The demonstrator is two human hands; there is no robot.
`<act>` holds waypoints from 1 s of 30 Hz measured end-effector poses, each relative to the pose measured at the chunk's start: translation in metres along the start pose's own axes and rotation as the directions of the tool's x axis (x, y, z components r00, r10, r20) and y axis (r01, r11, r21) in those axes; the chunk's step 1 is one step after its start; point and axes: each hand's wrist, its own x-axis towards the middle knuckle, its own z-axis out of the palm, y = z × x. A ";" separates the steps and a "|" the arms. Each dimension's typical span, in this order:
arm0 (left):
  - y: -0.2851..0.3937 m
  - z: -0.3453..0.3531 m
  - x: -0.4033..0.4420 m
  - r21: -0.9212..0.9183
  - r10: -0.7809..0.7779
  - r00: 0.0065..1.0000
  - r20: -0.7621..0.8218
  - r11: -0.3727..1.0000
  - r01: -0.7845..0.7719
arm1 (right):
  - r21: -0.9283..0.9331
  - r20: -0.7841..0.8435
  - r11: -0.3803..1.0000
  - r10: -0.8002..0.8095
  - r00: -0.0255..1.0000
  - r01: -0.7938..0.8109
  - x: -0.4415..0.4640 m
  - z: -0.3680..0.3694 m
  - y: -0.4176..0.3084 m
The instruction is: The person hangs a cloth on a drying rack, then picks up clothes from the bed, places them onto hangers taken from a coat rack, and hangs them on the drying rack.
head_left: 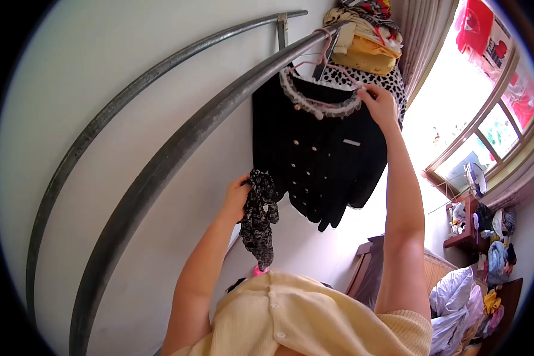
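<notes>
A black jacket [317, 154] with a ruffled white collar and pale buttons hangs on a pink hanger [323, 56]. The hanger's hook is over the thick metal rail [202, 113]. My right hand [378, 104] pinches the jacket at the collar's right end; whether the hanger's arm is also between the fingers I cannot tell. Lower down, my left hand [237, 194] is closed on a crumpled black-and-white patterned garment [258, 219], which dangles in front of the jacket's lower left side.
A second, thinner rail [130, 89] runs along the white wall. Folded clothes [371, 50] are piled behind the hanger, beside a curtain [424, 29]. On the right are a window [486, 118], a small dark red table [466, 228] and a bed with heaped bedding [454, 296].
</notes>
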 end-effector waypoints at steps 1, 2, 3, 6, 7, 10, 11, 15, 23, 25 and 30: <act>-0.002 -0.004 0.000 -0.004 -0.012 1.000 -0.003 1.000 0.012 | 0.000 0.011 1.000 -0.014 1.000 0.014 0.000 0.001 0.000; -0.005 -0.005 0.002 -0.005 -0.023 1.000 -0.004 1.000 0.023 | 0.000 0.019 1.000 -0.026 1.000 0.026 0.001 0.001 0.002; -0.008 -0.008 0.006 -0.016 -0.036 0.999 0.000 0.999 0.036 | 0.005 0.017 0.997 -0.073 0.997 0.073 0.003 0.002 0.006; -0.022 -0.013 0.021 -0.034 -0.064 0.998 0.015 0.997 0.064 | -0.002 0.051 0.995 -0.101 0.994 0.101 0.006 0.003 0.012; -0.023 -0.012 0.024 -0.031 -0.070 0.997 0.012 0.997 0.071 | -0.013 0.047 0.994 -0.111 0.993 0.111 0.006 0.001 0.009; -0.014 0.000 0.025 -0.029 -0.100 0.995 0.012 0.995 0.100 | -0.049 0.051 0.987 -0.150 0.987 0.153 0.001 -0.004 -0.005; -0.011 0.007 0.027 -0.026 -0.110 0.994 0.015 0.994 0.111 | -0.061 0.062 0.983 -0.167 0.984 0.171 0.000 -0.007 -0.008; -0.009 0.026 0.044 0.032 -0.078 0.996 0.044 0.997 0.077 | -0.036 0.085 0.969 -0.239 0.967 0.243 0.002 -0.011 -0.011; 0.038 0.066 0.023 0.188 0.297 0.949 0.106 0.931 -0.312 | -0.001 -0.021 0.907 -0.421 0.907 0.421 0.000 -0.048 -0.068; 0.055 0.074 0.017 0.277 0.478 0.875 0.076 0.833 -0.479 | 0.017 -0.022 0.869 -0.494 0.869 0.495 0.006 -0.054 -0.086; 0.093 0.086 0.027 0.559 0.797 0.601 -0.063 0.527 -0.640 | -0.076 -0.150 0.684 -0.727 0.670 0.725 0.033 -0.037 -0.117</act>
